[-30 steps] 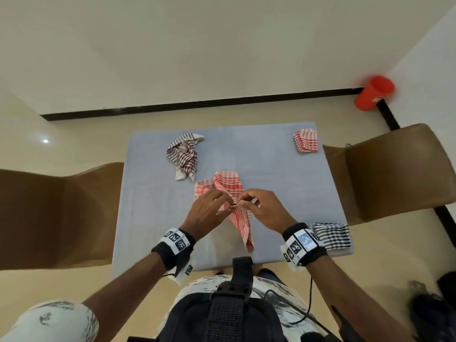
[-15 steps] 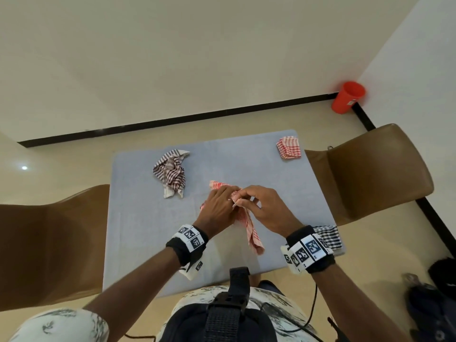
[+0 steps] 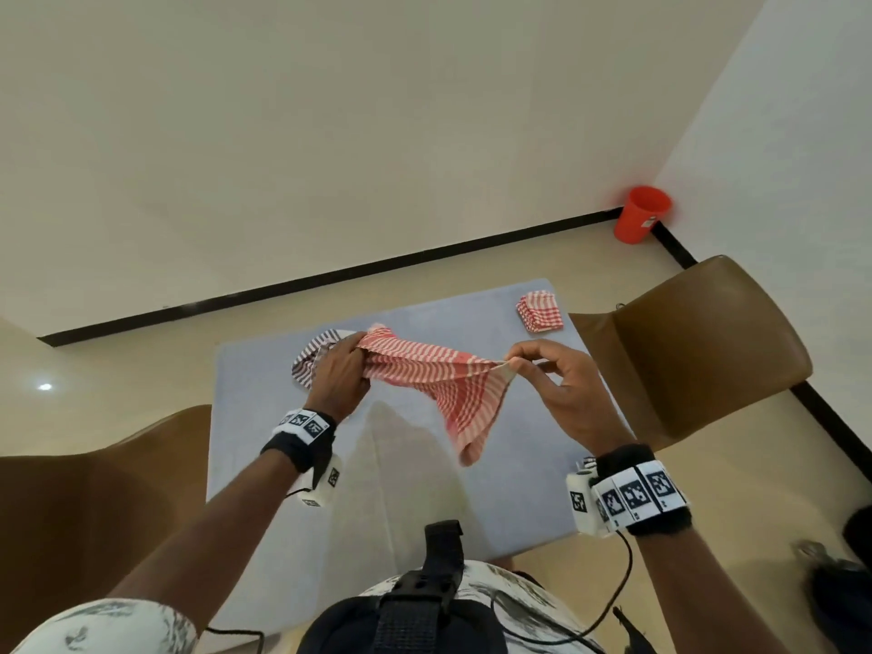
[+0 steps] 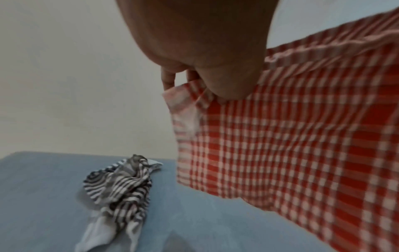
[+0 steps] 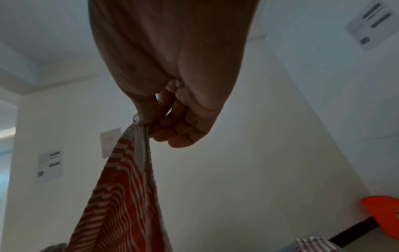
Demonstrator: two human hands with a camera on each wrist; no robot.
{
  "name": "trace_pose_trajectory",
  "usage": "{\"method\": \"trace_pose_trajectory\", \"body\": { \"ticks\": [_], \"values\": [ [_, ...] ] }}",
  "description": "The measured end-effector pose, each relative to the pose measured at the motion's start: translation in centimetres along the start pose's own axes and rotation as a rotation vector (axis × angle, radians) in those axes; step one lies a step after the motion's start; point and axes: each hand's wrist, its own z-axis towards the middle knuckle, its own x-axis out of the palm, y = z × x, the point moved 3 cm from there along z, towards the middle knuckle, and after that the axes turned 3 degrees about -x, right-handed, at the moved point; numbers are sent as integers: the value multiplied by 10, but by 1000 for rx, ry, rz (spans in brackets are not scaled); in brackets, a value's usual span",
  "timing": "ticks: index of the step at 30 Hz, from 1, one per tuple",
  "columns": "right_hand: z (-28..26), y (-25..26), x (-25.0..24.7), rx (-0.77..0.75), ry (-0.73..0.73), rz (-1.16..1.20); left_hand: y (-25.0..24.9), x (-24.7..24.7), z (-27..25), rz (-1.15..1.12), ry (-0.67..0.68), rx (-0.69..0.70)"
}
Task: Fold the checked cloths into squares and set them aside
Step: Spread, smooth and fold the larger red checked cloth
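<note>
A red checked cloth (image 3: 439, 380) hangs stretched in the air above the grey table (image 3: 264, 417). My left hand (image 3: 342, 370) grips its left end, seen close in the left wrist view with the cloth (image 4: 291, 136) under my left hand (image 4: 207, 80). My right hand (image 3: 533, 370) pinches the cloth's right corner; the right wrist view shows my right hand (image 5: 151, 124) holding that corner, the cloth (image 5: 121, 196) trailing down. A crumpled dark checked cloth (image 4: 121, 185) lies on the table, half hidden behind my left hand (image 3: 311, 356). A folded red checked cloth (image 3: 540, 311) sits at the far right corner.
Brown chairs stand at the table's right (image 3: 698, 342) and left (image 3: 94, 502). A red bin (image 3: 641, 214) stands in the room's corner on the floor. Part of a folded dark checked cloth (image 3: 587, 464) peeks out beside my right wrist at the near right edge.
Both hands have lifted the red checked cloth off the table and moved apart, stretching it out in the air. The head view has tilted up.
</note>
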Motion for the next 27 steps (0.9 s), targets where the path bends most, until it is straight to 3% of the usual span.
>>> {"method": "trace_pose_trajectory", "body": {
  "ticks": [3, 7, 12, 16, 19, 24, 27],
  "values": [
    [-2, -6, -9, 36, -51, 11, 12, -20, -5, -9, -27, 10],
    [-2, -22, -10, 76, -138, -21, 10, -44, -11, -126, -3, 166],
    [-8, -53, -15, 219, -282, -58, 8, -63, -25, -275, 192, 356],
    [-14, -69, -17, 269, -307, -87, 14, -61, -43, -288, 373, 263],
    [-17, -76, -14, 281, -313, -100, 28, -60, -47, -347, 281, 207],
    [-21, -81, -6, 265, -287, -111, 30, -79, -52, -541, -51, 47],
    [-26, -80, -5, 259, -260, -87, 31, -86, -57, -764, -72, -94]
  ]
}}
